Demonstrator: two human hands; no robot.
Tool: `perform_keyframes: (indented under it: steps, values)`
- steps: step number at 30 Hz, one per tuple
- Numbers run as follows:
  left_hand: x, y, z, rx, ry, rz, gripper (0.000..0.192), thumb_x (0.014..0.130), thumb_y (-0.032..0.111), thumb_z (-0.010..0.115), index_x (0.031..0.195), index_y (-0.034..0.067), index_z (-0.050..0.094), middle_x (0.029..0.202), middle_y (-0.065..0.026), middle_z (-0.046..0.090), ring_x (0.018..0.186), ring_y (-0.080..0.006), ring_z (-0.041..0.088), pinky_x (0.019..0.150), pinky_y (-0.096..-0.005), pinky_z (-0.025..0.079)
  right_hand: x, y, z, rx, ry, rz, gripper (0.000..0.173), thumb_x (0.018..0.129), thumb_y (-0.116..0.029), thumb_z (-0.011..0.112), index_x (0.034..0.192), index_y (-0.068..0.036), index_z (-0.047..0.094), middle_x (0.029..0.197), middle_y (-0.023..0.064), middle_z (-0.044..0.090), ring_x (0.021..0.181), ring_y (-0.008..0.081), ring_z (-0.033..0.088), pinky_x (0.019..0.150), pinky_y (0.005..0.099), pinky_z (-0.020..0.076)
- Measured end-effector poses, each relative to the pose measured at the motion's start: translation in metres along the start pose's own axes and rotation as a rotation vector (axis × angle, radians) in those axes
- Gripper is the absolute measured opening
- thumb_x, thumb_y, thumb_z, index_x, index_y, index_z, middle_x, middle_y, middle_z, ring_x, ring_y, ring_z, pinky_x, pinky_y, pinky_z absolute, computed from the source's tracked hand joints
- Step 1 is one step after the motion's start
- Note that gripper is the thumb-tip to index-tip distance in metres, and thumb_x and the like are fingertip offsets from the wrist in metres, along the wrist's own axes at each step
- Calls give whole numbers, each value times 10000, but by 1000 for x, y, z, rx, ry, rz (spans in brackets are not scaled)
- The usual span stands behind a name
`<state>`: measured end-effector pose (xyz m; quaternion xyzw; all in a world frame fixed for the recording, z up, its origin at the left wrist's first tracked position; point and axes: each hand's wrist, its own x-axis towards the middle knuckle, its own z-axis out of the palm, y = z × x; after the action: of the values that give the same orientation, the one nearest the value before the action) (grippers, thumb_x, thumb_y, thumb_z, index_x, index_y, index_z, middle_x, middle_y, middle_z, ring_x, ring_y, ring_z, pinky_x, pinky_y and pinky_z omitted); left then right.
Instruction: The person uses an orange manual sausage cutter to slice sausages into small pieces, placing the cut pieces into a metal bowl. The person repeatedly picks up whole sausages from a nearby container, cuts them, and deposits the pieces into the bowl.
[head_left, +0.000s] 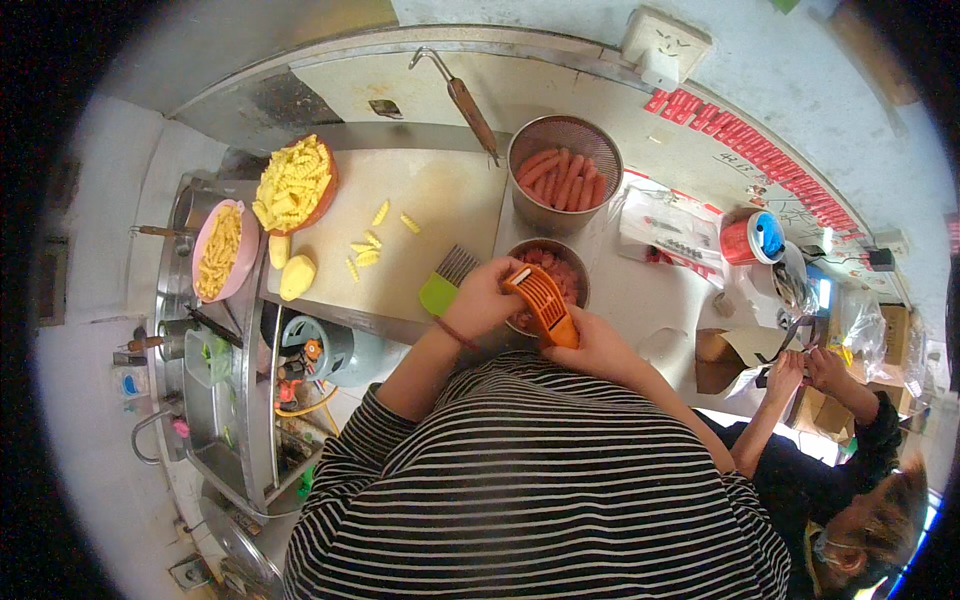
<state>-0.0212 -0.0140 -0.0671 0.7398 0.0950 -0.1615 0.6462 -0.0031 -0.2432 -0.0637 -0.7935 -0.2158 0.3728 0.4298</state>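
Note:
My right hand (596, 345) grips the lower end of an orange plastic slotted slicer (549, 300). At the slicer's upper end are the curled fingers of my left hand (480, 298); anything between them and the slicer is hidden. Beneath the slicer stands a metal bowl (586, 279) of cut pink sausage pieces (559, 262), partly covered by my hands. Just behind it, whole sausages (562, 180) fill the bottom of a perforated metal basket (525, 139). A crinkle cutter with a green handle (438, 295) lies left of my left hand, its ridged blade pointing away from me.
Crinkle-cut potato pieces (367, 251) and peeled potatoes (298, 277) lie on the cutting board (442, 187). Heaped bowls, one orange-brown (328, 191) and one pink (247, 251), stand left. A gas cylinder (337, 349) sits below. At right, a co-worker's hands (806, 371) are beside a paper bag (720, 360).

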Motion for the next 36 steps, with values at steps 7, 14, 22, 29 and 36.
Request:
perform_keyframes:
  steps: [7,14,22,29,36]
  values:
    - [-2,2,-3,-94,37,135,322,910,75,680,1212,18,584,1092,-61,672,975,-148,651,875,-306,543,6,16,4,430,-35,42,565,800,-269,766,1244,-14,528,1011,119,672,915,221,646,837,367,521]
    - [-23,21,3,386,310,548,197,902,121,669,1079,47,626,1007,-86,646,894,-244,643,787,-345,531,-3,-2,-8,555,-70,119,535,833,-209,765,1271,-31,516,1005,66,672,813,131,631,710,278,522]
    - [-25,34,11,923,317,666,264,735,112,715,992,85,660,880,-103,589,835,-321,603,713,-425,508,1,-4,-3,208,87,16,526,812,-256,771,1222,-7,556,1015,170,693,904,280,678,818,399,532]
    - [-13,16,18,785,381,694,150,749,105,692,886,65,645,841,-99,591,802,-322,610,692,-435,506,3,-10,0,-39,177,47,520,778,-284,735,1190,-12,572,1014,265,676,963,436,656,844,473,526]
    - [-13,7,18,670,385,631,151,756,89,692,900,55,662,870,-116,624,834,-343,623,725,-441,518,2,-17,2,-16,198,4,519,771,-280,725,1190,-14,574,1016,258,677,961,440,653,845,478,527]
